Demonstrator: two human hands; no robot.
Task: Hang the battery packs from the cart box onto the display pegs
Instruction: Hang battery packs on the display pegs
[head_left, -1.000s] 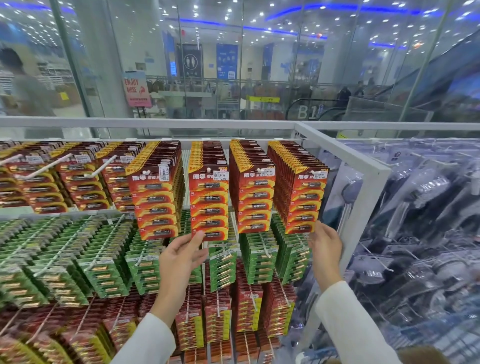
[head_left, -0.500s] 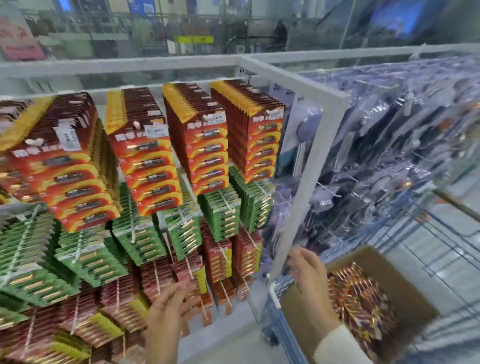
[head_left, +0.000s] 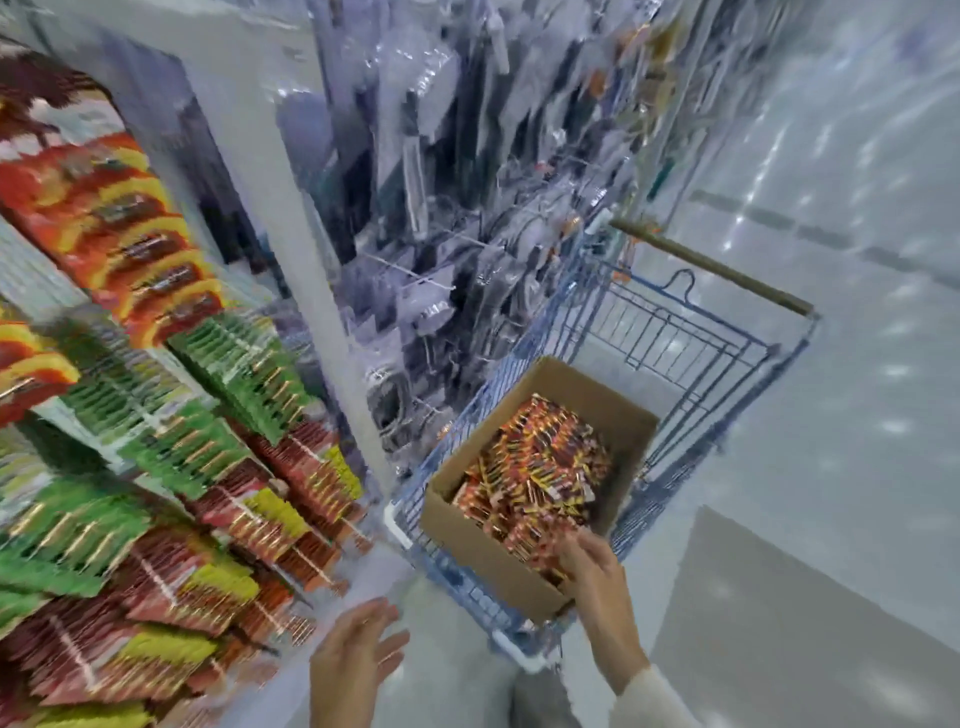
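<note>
The view is smeared by motion, so fine detail is hard to read, but the layout is plain enough. A cardboard box (head_left: 483, 551) sits in the near end of a blue wire cart (head_left: 670, 332), and it is heaped with loose red-and-orange battery packs (head_left: 535, 467) lying at all angles. The person's right hand (head_left: 592, 571) reaches over the box's near corner with its fingers (head_left: 563, 545) bent down onto the top of the heap; whether they have closed on any pack cannot be told from this blur. The left hand (head_left: 353, 660) hovers lower down, between the cart and the display, with fingers spread and nothing in it. To the left, the hung packs (head_left: 140, 260) already on the display crowd together in red and green rows, and a white post (head_left: 322, 291) separates them from a panel of clear-bagged goods (head_left: 467, 234). The step in hand looks like picking up a fresh bundle, with none of the box's packs yet on their way to a peg. The chief risk is in the grab itself: the cards are thin and slick and lie jumbled, so a handful taken from one corner may fan out and drop onto the floor or into the cart's wire gaps. A bundle lifted crooked would also leave its hang holes out of line, making it awkward to thread. With the rows so packed, a hurried push could knock neighbouring packs off.
</note>
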